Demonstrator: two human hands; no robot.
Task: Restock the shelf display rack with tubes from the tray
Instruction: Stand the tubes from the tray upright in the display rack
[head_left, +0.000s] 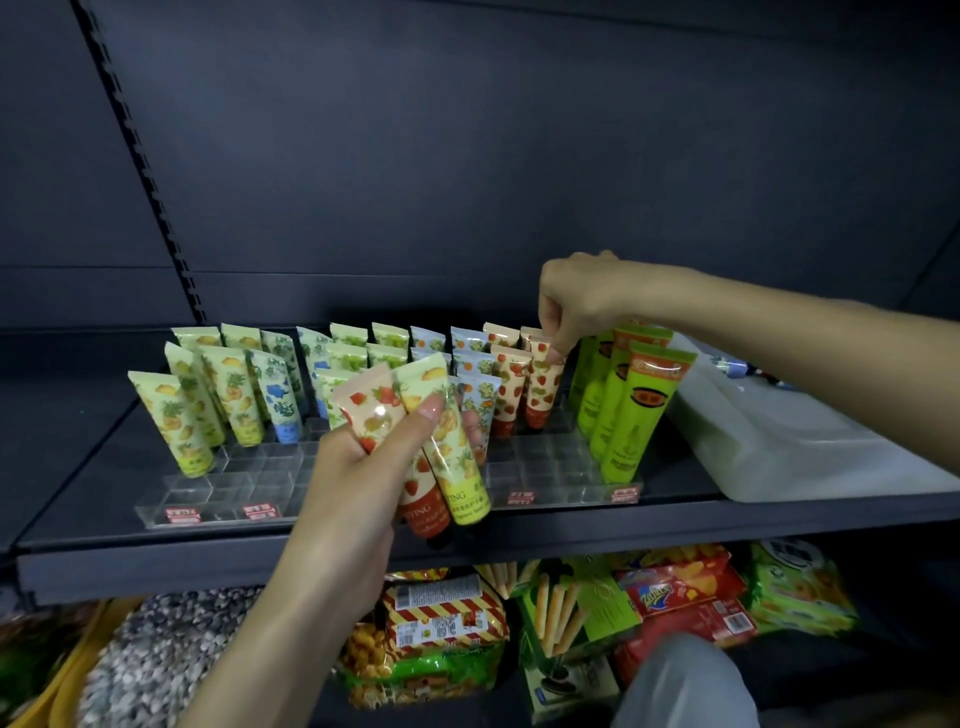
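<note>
Tubes (234, 395) stand cap-down in a clear display rack (249, 483) along the front edge of the dark shelf (311, 551). Cream ones printed with pineapples are toward its left end, blue-flowered and green ones sit mid-rack, and lime-green tubes (639, 410) stand toward the right. The left hand (363, 467), before the rack's middle, has its grip clamped on two tubes: a peach strawberry tube (374, 410) with a red base and a pale yellow pineapple tube (457, 467). The right hand (576, 301) has its grip pinched on the crimped top of a racked strawberry tube (543, 395). The white tray (779, 441) lies at the shelf's right end, just beside the rack.
</note>
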